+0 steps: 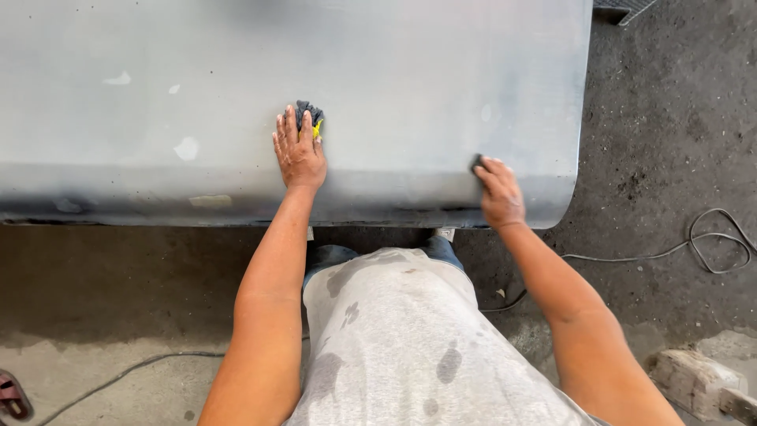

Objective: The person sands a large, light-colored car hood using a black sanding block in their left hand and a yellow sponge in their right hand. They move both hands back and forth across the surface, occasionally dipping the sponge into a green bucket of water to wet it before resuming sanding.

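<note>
A large grey metal panel with pale filler patches lies flat in front of me, its near edge curving down. My left hand presses flat on the panel, fingers spread over a dark cloth with a yellow bit. My right hand is curled on a small dark sanding pad near the panel's rounded near right corner. Both forearms reach out over my stained grey shirt.
The floor is dark, dirty concrete. A thin cable loops on the right and another cable runs at lower left. A pale block sits at lower right. A sandal shows at the far left edge.
</note>
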